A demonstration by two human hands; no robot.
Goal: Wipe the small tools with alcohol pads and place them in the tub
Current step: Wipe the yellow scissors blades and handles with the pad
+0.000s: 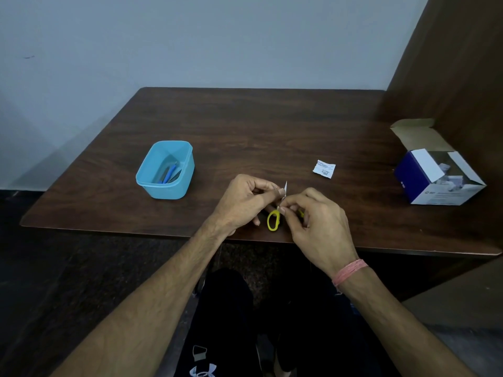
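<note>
— Small scissors [273,219] with yellow handle loops, held just above the near edge of the surface [272,126], between both hands.
— And the pad?
— White alcohol pad [285,185], pinched at the blades by the left hand [245,202]; only a corner showing above the fingertips.
— Grip of each hand?
— Left: thumb and fingers curled, clamped on the pad around the blades. Right hand [313,221]: fingers curled, pinching the scissors near the pivot, one yellow loop hanging free below, the other mostly hidden behind the fingers.
— Further out?
— Blue tub [152,183] to the left, well apart from the hands, with a few slim tools [168,171] lying inside, one blue-handled. Torn white wrapper [324,168] flat on the surface to the upper right of the hands. Open blue-and-white box [419,180] at the far right, flap up, small white packets inside. Pink band [349,272] on the right wrist. Dark trousers below the surface edge.
</note>
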